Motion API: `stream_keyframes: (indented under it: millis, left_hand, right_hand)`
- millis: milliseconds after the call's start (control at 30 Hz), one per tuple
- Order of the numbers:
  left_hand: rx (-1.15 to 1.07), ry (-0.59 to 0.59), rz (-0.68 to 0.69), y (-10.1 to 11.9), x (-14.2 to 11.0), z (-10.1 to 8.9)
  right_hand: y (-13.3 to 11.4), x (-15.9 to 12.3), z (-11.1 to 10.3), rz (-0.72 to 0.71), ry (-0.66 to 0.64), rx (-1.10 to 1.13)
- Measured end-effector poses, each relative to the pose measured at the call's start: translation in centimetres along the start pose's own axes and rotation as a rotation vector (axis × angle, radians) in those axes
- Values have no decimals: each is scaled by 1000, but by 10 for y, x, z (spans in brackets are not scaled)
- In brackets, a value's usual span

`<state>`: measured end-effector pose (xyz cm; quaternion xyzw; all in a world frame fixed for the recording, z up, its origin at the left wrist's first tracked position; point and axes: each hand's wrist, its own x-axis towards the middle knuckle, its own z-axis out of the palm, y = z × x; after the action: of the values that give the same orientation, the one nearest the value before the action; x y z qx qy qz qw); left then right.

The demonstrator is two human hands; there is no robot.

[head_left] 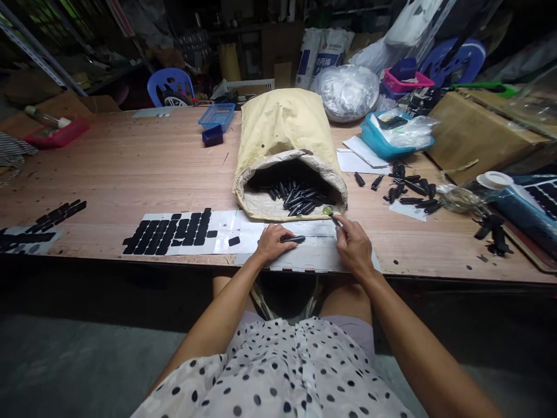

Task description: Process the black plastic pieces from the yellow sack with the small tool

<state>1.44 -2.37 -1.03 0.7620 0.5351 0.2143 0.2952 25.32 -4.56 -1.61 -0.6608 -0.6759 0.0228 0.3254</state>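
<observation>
Along the tabletop (152, 168), two hands at work before an open sack (285, 119)

Out at the far left we have a red tray (65, 137) with a bottle lying in it, and nearer the front edge, dark strips (56, 216) lie in slanting rows. Moving right, and what a formation: flat black pads (148, 235) with rounded corners stand in close rows over a white sheet (221, 223), one loose pad (234, 241) apart from them. Behind, a blue basket (219, 116) sits just beside a small dark-blue box (212, 137).

Now centre stage! The left hand (275, 242), palm down, grasps a slim black part (293, 238) at the fingertips, low over the sheeting in front of the sack. That pale yellow sack lies on its side, its rolled mouth facing the person, a heap of glossy black parts (300, 197) inside. At the mouth's right corner, the right hand (353, 242) is closed around a thin dark tool (335, 219), a yellow-green round piece (328, 211) at its far end.

Further right, a turquoise basin (391, 148) carries plastic bags beside white papers (357, 161); scattered black pieces (413, 191) spread in front of it, and a big cardboard box (483, 133) looms alongside.
</observation>
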Motion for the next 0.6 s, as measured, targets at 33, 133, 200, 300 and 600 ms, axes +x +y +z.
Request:
stream_keyframes:
  millis: [33, 133, 200, 300, 600]
  left_hand:
    - [4, -1, -3, 0, 0, 0]
    - [22, -5, -9, 0, 0, 1]
    - [27, -5, -9, 0, 0, 2]
    - [22, -8, -3, -1, 1, 3]
    - [3, 0, 8, -4, 2, 7]
  right_hand:
    - [-7, -6, -2, -10, -18, 86]
    - [-27, -24, -6, -41, -80, 273]
    - [-38, -34, -6, -50, -102, 344]
    - [-48, -45, -4, -81, -134, 379]
    - [-45, -53, 1, -88, -172, 278]
